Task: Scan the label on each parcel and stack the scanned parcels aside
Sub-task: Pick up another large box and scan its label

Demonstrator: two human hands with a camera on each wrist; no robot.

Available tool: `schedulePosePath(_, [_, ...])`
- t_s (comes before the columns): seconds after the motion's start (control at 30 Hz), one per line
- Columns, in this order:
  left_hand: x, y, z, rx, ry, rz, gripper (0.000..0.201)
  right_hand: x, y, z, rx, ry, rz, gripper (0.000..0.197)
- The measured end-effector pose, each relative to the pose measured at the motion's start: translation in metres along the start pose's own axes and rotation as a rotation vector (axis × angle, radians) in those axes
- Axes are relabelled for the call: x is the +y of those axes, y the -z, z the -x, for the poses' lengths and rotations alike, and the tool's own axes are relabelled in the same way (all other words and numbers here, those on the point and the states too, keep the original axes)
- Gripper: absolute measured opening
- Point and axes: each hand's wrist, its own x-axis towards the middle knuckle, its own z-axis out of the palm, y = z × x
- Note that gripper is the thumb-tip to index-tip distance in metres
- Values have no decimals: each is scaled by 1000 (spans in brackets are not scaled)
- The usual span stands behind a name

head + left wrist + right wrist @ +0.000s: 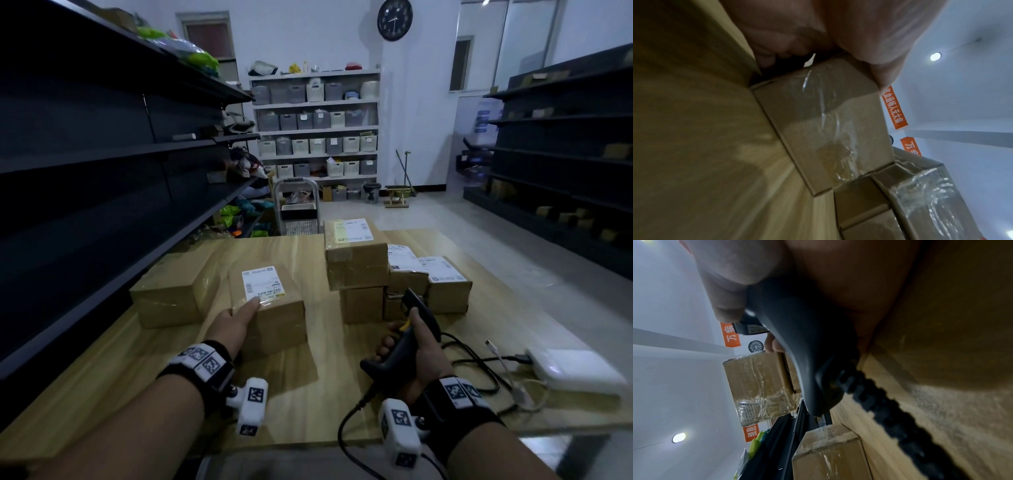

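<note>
A brown cardboard parcel [274,308] with a white label [263,284] on top sits on the wooden table [137,359]. My left hand [236,318] grips its near left corner, thumb on top by the label; the left wrist view shows the parcel's taped side [824,129] under my fingers. My right hand [414,346] grips a black corded barcode scanner [407,342], its head raised toward a pile of labelled parcels [390,270] at the middle right. The scanner handle [803,340] fills the right wrist view.
Another parcel [174,291] lies to the left, touching the held one. The scanner cable [472,363] loops toward a white box [575,370] at the table's right edge. Dark shelving [102,154] runs along the left; a step stool [298,209] stands behind the table.
</note>
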Motion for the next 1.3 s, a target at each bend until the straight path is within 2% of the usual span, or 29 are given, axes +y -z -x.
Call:
schedulePosePath(0.07, [-2,-3,11,26,-47,-19,52,0,0,-1,6,2,2,56])
schedulePosePath(0.13, [-5,-4,17,32,-67,-5,42,1,0,1,-2,2,-6,56])
schedulePosePath(0.2, [-8,-4,22,14,-99,33,41,1,0,3,-5,4,-2,55])
schedulePosePath(0.23, [-10,-4,24,7,-118,51,46,1,0,3,2,7,3,55])
schedulePosePath(0.33, [-17,-1,24,-16,-159,68,88,0,-1,3,3,10,11,57])
schedulePosePath(0.4, [-22,1,23,-27,-170,57,104,0,-1,3,3,13,7,56])
schedulePosePath(0.53, [-29,3,22,-54,-135,91,101,-1,-4,10,10,22,0,53])
schedulePosePath(0.77, [-40,8,13,-113,-119,245,133,1,-7,11,32,35,7,51])
schedulePosePath(0.97, [-57,16,9,-203,-166,286,133,2,-4,7,43,40,14,51])
schedulePosePath(1.07, [-53,21,13,-246,-165,325,146,4,-4,8,49,61,27,49])
schedulePosePath(1.2, [-49,22,19,-257,-175,363,129,8,-6,8,88,81,69,49])
schedulePosePath(1.3, [-51,22,19,-228,-166,412,152,7,-13,14,109,117,217,49])
